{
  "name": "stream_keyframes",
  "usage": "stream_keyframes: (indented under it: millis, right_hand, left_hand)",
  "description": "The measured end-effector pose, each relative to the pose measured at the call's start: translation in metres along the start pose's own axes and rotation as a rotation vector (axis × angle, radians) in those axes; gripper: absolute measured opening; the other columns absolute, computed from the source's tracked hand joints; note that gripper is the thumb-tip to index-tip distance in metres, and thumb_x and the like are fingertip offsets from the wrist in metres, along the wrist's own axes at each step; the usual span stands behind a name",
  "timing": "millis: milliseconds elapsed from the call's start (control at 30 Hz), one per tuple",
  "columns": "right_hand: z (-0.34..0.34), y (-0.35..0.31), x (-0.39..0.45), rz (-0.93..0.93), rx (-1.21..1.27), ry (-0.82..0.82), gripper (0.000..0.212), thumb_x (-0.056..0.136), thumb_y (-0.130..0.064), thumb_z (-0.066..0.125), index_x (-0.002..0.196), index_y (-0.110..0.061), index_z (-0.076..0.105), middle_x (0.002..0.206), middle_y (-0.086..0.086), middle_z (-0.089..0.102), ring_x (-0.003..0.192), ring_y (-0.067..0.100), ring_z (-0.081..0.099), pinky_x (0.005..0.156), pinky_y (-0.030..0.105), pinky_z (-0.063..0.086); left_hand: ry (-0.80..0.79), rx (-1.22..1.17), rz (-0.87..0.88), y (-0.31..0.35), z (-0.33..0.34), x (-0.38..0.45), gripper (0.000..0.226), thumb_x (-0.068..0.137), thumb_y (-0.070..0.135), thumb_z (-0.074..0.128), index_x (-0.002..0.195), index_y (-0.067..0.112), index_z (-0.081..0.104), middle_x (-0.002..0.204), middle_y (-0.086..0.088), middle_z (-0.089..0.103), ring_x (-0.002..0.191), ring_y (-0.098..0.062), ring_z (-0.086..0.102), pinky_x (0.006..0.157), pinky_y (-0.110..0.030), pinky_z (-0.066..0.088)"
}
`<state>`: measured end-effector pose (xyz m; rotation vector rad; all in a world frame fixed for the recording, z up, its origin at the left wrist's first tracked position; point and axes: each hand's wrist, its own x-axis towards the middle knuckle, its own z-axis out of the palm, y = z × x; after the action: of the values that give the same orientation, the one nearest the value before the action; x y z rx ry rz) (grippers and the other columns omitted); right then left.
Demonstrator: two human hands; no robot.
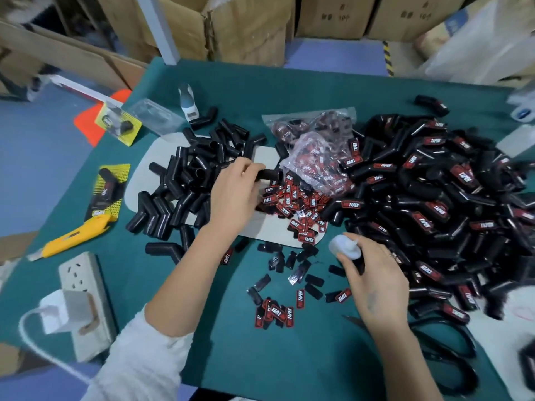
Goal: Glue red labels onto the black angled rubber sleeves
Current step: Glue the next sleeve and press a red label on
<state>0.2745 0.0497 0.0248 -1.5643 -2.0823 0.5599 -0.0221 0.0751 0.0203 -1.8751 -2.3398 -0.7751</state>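
My left hand [234, 189] grips one plain black angled sleeve [270, 175] at the edge of the unlabelled sleeve pile [185, 183] on the left. My right hand [373, 282] holds a small white glue bottle [346, 248], tip pointing up and left. Loose red labels [292, 204] lie in a heap between my hands, and more of them [275, 312] lie lower on the mat. A large pile of labelled sleeves [434, 204] fills the right side.
A clear bag of labels [318, 151] sits at centre back. On the left are a yellow utility knife [72, 235], a power strip [86, 302] with a charger, and packaged sleeves [107, 192]. Black scissors [445, 351] lie at lower right. Cardboard boxes [246, 27] stand behind the green table [260, 357].
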Motion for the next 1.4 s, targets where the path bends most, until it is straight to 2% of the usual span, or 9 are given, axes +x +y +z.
stream_keyframes:
  millis: [133,233,400,500,600,700,867,1100,1400]
  right_hand:
    - [0.002,0.005,0.001,-0.028,0.083,-0.020,0.037,0.095,-0.051,0.055,0.123,-0.031,0.068,0.102,-0.038,0.050,0.098,-0.005,0.049,0.075,0.029,0.044]
    - [0.006,0.004,0.001,-0.030,0.162,-0.062,0.029,0.095,-0.039,0.065,0.123,-0.031,0.069,0.107,-0.039,0.054,0.101,-0.003,0.054,0.085,0.026,0.049]
    - [0.006,-0.002,-0.007,-0.097,0.392,-0.106,0.029,0.096,-0.021,0.072,0.120,-0.037,0.067,0.117,-0.026,0.064,0.115,-0.001,0.061,0.094,0.007,0.039]
    - [0.007,-0.002,-0.007,-0.116,0.430,-0.151,0.036,0.097,-0.015,0.074,0.121,-0.040,0.066,0.116,-0.019,0.063,0.114,0.007,0.062,0.094,0.010,0.040]
    - [0.010,-0.002,-0.008,-0.119,0.447,-0.170,0.036,0.098,-0.015,0.074,0.124,-0.039,0.066,0.117,-0.018,0.063,0.116,0.008,0.062,0.096,0.011,0.041]
    - [0.012,-0.001,-0.007,-0.099,0.465,-0.180,0.031,0.100,-0.028,0.069,0.128,-0.040,0.065,0.116,-0.019,0.060,0.115,0.009,0.061,0.093,0.011,0.041]
    - [0.015,0.007,-0.007,-0.040,0.530,-0.196,0.036,0.099,-0.038,0.060,0.135,-0.040,0.063,0.112,-0.013,0.055,0.109,0.012,0.059,0.088,0.011,0.041]
    - [0.018,0.005,-0.005,-0.009,0.566,-0.143,0.029,0.099,-0.036,0.066,0.124,-0.050,0.061,0.123,-0.013,0.062,0.118,0.017,0.065,0.096,0.031,0.052]
    - [0.019,0.000,-0.005,-0.046,0.473,-0.141,0.033,0.100,-0.021,0.071,0.121,-0.045,0.064,0.122,-0.013,0.064,0.119,0.011,0.062,0.093,0.011,0.043]
  left_hand:
    - [0.122,-0.317,0.082,0.026,-0.025,-0.055,0.029,0.095,0.008,0.063,0.123,0.014,0.059,0.125,-0.003,0.052,0.105,-0.015,0.058,0.080,-0.023,0.050]
    - [-0.025,-0.485,0.040,0.041,-0.035,-0.091,0.029,0.098,0.017,0.054,0.126,0.025,0.050,0.131,0.007,0.057,0.121,-0.006,0.058,0.096,-0.019,0.047]
    - [-0.263,-0.777,-0.142,0.060,-0.031,-0.110,0.036,0.101,0.016,0.051,0.131,0.034,0.054,0.112,0.030,0.057,0.102,0.003,0.060,0.084,-0.010,0.043]
    - [-0.309,-0.929,-0.126,0.066,-0.031,-0.106,0.037,0.102,0.024,0.054,0.139,0.026,0.057,0.117,0.015,0.058,0.107,-0.007,0.059,0.094,-0.020,0.045]
    - [-0.325,-1.071,-0.203,0.072,-0.032,-0.101,0.026,0.105,0.017,0.056,0.130,0.020,0.059,0.095,-0.003,0.063,0.076,-0.010,0.060,0.073,-0.023,0.051]
    - [-0.346,-1.063,-0.257,0.075,-0.027,-0.101,0.023,0.105,0.008,0.060,0.121,0.024,0.063,0.070,0.002,0.064,0.056,-0.007,0.054,0.058,-0.019,0.046]
    - [-0.326,-1.095,-0.245,0.073,-0.023,-0.101,0.038,0.103,0.037,0.056,0.140,0.032,0.061,0.095,0.011,0.057,0.071,-0.007,0.052,0.070,-0.018,0.043]
    - [-0.253,-1.157,-0.261,0.064,-0.019,-0.103,0.035,0.106,0.014,0.054,0.136,0.024,0.067,0.110,-0.004,0.051,0.067,-0.018,0.060,0.066,-0.028,0.054]
    - [-0.258,-1.187,-0.258,0.063,-0.019,-0.107,0.035,0.105,0.031,0.058,0.137,0.022,0.067,0.106,-0.006,0.055,0.068,-0.021,0.060,0.062,-0.029,0.053]
